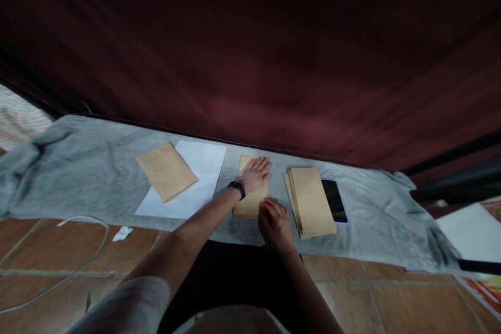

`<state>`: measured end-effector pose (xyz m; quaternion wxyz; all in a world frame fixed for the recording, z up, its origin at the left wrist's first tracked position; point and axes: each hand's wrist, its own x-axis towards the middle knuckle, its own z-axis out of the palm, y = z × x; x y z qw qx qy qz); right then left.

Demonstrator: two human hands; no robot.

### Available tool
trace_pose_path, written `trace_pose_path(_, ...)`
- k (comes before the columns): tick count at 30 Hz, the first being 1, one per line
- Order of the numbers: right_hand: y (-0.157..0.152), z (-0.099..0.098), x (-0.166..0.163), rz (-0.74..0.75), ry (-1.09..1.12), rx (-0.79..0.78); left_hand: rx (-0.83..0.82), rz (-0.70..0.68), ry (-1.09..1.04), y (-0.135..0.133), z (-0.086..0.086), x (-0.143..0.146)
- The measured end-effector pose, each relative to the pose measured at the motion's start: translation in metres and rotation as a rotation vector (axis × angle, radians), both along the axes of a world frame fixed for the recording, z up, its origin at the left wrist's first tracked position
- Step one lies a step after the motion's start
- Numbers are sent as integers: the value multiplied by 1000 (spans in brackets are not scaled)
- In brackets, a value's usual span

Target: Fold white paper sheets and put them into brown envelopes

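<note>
A brown envelope (247, 203) lies on a grey cloth (90, 177) spread on the floor. My left hand (256, 173), with a black band on its wrist, lies flat and open on the envelope's far end. My right hand (274, 222) rests at the envelope's near right corner, its fingers curled down onto the edge. Just right of my hands sits a stack of brown envelopes (311, 199). A single brown envelope (166, 170) lies on white sheets of paper (195, 180) to the left.
A dark tablet (334, 199) lies partly under the envelope stack. A dark red curtain (274, 62) hangs behind the cloth. The floor has brown tiles (371, 297). A white cable (84, 250) curls at the left, near a paper scrap (123, 233).
</note>
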<state>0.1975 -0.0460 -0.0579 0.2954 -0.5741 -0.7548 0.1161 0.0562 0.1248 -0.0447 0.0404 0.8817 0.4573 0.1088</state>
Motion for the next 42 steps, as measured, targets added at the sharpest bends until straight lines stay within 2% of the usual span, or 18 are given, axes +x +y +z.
trace_pose_path(3,0,1,0,4,8,-18,-6,15,-5,5,-5,1)
trace_pose_path(6,0,0,1,6,22,-35,9,-25,-15,-7,-10,-5)
trace_pose_path(15,1,2,-1,-13,22,-76,-27,-207,-44,-74,-14,-36)
trace_pose_path(23,2,-4,3,14,68,-52,-38,-302,-41,-129,-2,-64)
trace_pose_path(26,8,-3,2,75,32,-36,-33,-342,-15,-143,0,-75)
trace_pose_path(30,27,2,-4,246,-140,-41,-24,-346,-3,-149,-3,-82)
trace_pose_path(32,41,3,-6,277,-224,-51,-27,-348,-2,-149,-4,-83)
trace_pose_path(42,126,-1,-11,136,-314,-123,-74,-357,30,-148,3,-82)
